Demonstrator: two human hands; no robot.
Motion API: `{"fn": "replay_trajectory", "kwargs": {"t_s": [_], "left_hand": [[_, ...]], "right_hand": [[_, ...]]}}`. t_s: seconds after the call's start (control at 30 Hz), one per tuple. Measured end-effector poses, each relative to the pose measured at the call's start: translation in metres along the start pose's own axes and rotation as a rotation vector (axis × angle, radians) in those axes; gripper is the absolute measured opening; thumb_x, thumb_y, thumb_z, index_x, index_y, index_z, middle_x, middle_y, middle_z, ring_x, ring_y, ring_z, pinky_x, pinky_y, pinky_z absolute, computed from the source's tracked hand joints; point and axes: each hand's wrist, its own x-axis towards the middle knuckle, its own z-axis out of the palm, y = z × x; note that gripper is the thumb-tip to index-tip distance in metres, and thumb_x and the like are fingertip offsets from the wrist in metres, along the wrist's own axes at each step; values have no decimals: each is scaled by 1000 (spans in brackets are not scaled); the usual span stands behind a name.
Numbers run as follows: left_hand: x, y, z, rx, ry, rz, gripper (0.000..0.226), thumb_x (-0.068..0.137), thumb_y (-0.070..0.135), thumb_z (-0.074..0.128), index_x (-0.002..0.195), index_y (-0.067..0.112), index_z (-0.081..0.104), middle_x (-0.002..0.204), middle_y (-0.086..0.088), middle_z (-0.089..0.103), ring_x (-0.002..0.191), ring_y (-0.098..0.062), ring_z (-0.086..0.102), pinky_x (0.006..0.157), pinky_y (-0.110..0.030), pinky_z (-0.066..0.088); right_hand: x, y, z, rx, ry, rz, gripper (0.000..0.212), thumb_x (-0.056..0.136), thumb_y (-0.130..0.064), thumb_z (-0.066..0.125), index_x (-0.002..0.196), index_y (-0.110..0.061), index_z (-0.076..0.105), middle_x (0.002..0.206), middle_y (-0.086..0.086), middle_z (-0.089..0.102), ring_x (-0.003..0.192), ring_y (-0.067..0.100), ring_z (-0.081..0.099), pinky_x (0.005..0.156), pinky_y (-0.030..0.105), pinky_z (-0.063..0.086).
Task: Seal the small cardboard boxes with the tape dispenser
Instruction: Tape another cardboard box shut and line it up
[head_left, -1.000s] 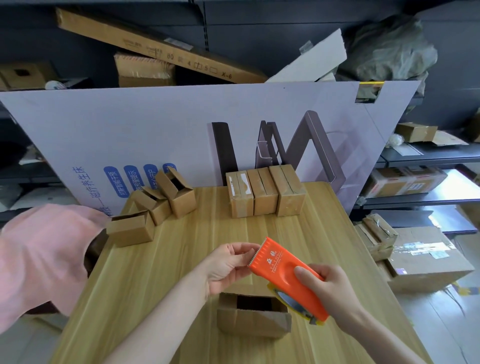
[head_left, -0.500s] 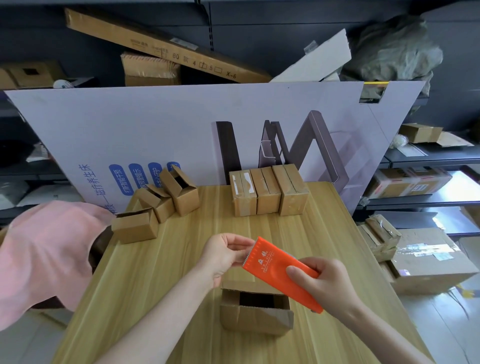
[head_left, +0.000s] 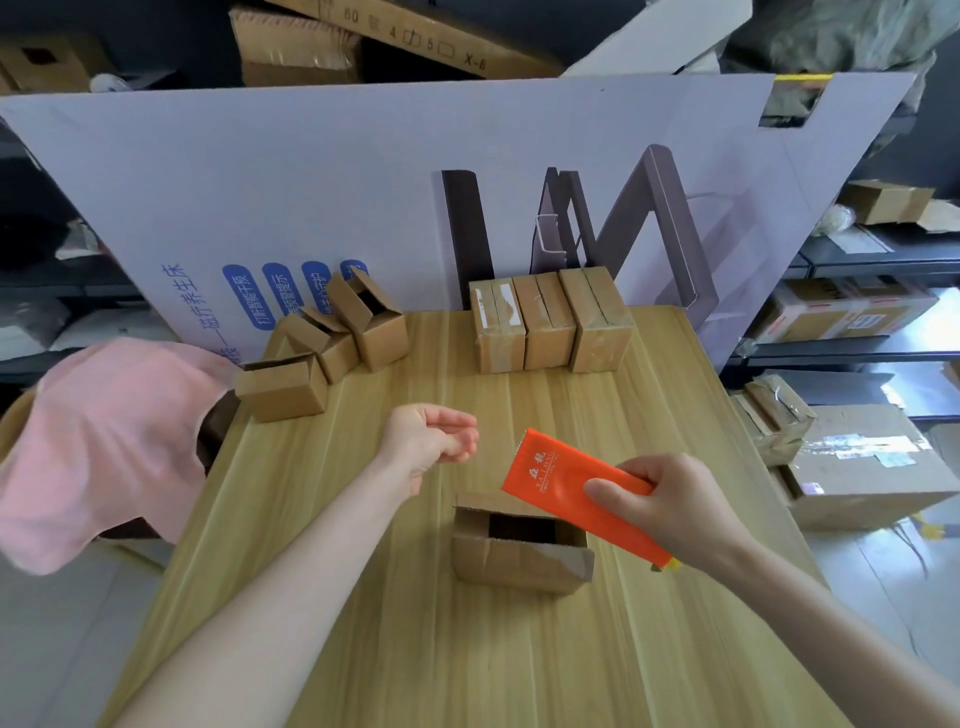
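Cardboard box (head_left: 519, 551) nearest me sits on the wooden table (head_left: 467, 649), plain brown, top flaps open. Just above its right side my right hand (head_left: 680, 504) grips the tape dispenser (head_left: 566, 488), a flat orange body with small white lettering (too fine to read). My left hand (head_left: 431, 441) hovers beyond the box, fingers loosely curled, holding nothing. Farther left lie unsealed boxes (head_left: 332, 343); at the table's back edge three taped boxes (head_left: 550, 322) stand side by side, touching. Behind them leans a pale printed board (head_left: 311, 182) with blue Chinese characters, and the long carton (head_left: 475, 62) above it reads "X-6".
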Motion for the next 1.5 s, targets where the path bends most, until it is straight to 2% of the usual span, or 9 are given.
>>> {"fn": "replay_trajectory", "kwargs": {"t_s": [0.17,0.33,0.5,0.6,0.8,1.1,1.23,1.37,1.5], "left_hand": [[3,-31,-20,-5,80,-98,20,76,-19,66,86,-1,70,78,-13,73,66,-17,70,58,-23,56],[7,-58,-19,-27,132,-159,21,75,-18,67,86,-1,70,82,-13,74,73,-20,72,64,-26,58],[13,-82,-19,-42,219,-205,20,75,-14,69,86,2,71,81,-11,74,78,-21,73,74,-32,59],[14,-93,-20,-56,255,-222,19,76,-15,68,87,1,69,81,-12,73,74,-19,71,71,-28,59],[19,-115,-20,-73,297,-269,18,77,-15,68,88,-1,68,78,-12,71,65,-15,69,57,-19,56],[27,-146,-17,-89,347,-315,20,76,-12,70,81,7,68,80,-10,72,75,-21,71,75,-31,58],[32,-159,-13,-104,378,-325,18,77,-7,72,83,10,70,81,-6,73,71,-17,70,73,-28,58],[36,-166,-4,-137,395,-311,17,80,-7,68,91,6,68,80,-4,69,67,-13,64,62,-18,52],[43,-180,9,-148,385,-331,19,80,-7,65,96,2,70,78,-3,69,68,-15,64,77,-31,55]], "right_hand": [[0,18,1,35,-138,114,28,79,-39,75,73,-12,74,60,5,69,45,18,63,37,31,49],[39,25,4,-49,-268,219,42,78,-46,75,80,-4,73,75,10,73,63,16,64,56,28,48],[73,24,20,-253,-351,187,43,78,-57,69,82,-14,72,75,-1,68,70,15,65,55,24,46],[85,29,36,-337,-379,187,49,75,-61,68,85,-13,72,80,2,69,75,17,66,62,32,52],[88,33,60,-483,-360,153,50,72,-67,65,82,-18,72,78,-1,69,71,14,64,59,29,50],[87,26,75,-628,-331,126,45,72,-65,63,79,-21,69,76,-5,65,66,12,61,49,23,44],[90,24,83,-679,-342,112,44,71,-66,62,75,-23,66,74,-5,65,68,15,64,53,28,52],[93,21,87,-710,-334,118,44,72,-65,61,77,-21,66,72,-5,65,68,16,64,51,24,47],[94,16,95,-777,-323,98,49,75,-62,59,86,-15,69,76,0,68,70,19,65,55,26,50]]}}
